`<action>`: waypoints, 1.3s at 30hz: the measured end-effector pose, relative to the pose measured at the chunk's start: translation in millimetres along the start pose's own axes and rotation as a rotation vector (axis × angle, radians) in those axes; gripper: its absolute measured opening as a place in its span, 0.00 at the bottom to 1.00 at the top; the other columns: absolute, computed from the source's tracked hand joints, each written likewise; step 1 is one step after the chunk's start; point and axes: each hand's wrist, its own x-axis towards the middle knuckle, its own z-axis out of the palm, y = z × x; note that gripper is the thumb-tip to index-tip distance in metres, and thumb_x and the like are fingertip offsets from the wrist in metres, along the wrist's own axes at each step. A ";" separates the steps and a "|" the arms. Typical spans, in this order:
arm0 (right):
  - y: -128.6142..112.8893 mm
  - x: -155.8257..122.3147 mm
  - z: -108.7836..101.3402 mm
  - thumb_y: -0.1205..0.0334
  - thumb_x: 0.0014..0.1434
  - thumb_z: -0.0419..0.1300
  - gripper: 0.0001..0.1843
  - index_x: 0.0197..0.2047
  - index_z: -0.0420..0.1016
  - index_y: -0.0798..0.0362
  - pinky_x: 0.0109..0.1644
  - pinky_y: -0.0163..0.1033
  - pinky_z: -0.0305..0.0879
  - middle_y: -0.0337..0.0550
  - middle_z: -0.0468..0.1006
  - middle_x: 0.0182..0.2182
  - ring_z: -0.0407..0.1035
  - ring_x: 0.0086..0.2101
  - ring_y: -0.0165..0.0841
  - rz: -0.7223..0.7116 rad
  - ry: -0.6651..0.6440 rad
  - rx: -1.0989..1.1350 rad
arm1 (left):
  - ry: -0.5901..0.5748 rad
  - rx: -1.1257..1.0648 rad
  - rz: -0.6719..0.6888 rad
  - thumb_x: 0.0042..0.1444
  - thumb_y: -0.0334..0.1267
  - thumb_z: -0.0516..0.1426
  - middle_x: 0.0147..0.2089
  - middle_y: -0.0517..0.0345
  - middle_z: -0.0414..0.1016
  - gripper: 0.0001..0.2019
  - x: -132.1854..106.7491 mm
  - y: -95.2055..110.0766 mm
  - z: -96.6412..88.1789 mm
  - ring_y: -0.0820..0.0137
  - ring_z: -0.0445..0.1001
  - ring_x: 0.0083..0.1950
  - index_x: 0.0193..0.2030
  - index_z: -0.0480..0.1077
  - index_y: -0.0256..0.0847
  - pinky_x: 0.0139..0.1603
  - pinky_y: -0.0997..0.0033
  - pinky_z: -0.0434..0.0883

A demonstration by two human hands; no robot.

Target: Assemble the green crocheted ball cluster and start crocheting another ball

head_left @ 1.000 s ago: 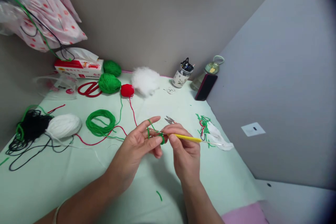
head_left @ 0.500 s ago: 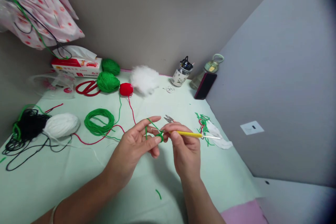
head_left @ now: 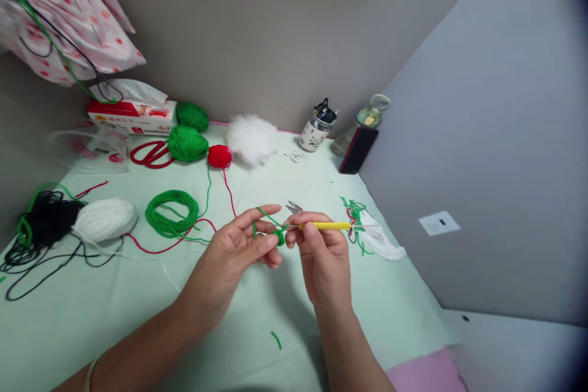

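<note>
My left hand [head_left: 234, 254] pinches a small green crochet piece [head_left: 278, 236] between thumb and fingers, with green yarn looped over the raised forefinger. My right hand [head_left: 321, 254] is closed on a yellow-handled crochet hook [head_left: 328, 226], whose tip sits in the green piece. The green strand trails left toward a coil of green yarn [head_left: 171, 213] on the pale green table [head_left: 138, 306]. Small silver snips [head_left: 294, 207] lie just behind my hands.
A white yarn ball [head_left: 105, 219] and black yarn [head_left: 48, 220] lie at left. Two green balls [head_left: 187, 142], a red ball [head_left: 219, 156], white stuffing [head_left: 252, 138], red scissors [head_left: 149, 153] and a tissue box [head_left: 131, 115] are at the back. A jar [head_left: 316, 130], phone [head_left: 358, 150] and yarn scraps [head_left: 358, 220] sit right.
The hook's handle has swung from pointing down-right to nearly level, and my right hand has risen slightly. My left hand keeps its hold on the green piece.
</note>
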 end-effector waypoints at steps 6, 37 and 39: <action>-2.8 2.2 -1.1 0.55 0.65 0.61 0.10 0.34 0.77 0.51 0.34 0.37 0.67 0.41 0.77 0.32 0.68 0.28 0.28 0.044 -0.038 0.076 | 0.016 0.023 0.022 0.57 0.39 0.66 0.39 0.61 0.72 0.19 0.3 -0.6 -1.8 0.75 0.72 0.33 0.56 0.74 0.44 0.40 0.72 0.69; 3.8 -3.3 1.6 0.68 0.68 0.57 0.11 0.43 0.81 0.48 0.39 0.40 0.73 0.44 0.81 0.38 0.74 0.38 0.34 -0.383 -0.113 -0.301 | -0.021 0.049 -0.010 0.57 0.40 0.66 0.28 0.67 0.66 0.21 -0.5 1.0 -7.5 0.85 0.52 0.20 0.57 0.73 0.44 0.21 0.78 0.51; 5.3 -5.1 2.6 0.69 0.67 0.57 0.13 0.44 0.82 0.47 0.41 0.40 0.73 0.43 0.82 0.38 0.75 0.38 0.33 -0.412 -0.103 -0.354 | 0.001 0.076 0.010 0.57 0.40 0.66 0.29 0.66 0.68 0.20 -0.7 -1.8 -7.1 0.84 0.55 0.21 0.57 0.74 0.45 0.22 0.78 0.53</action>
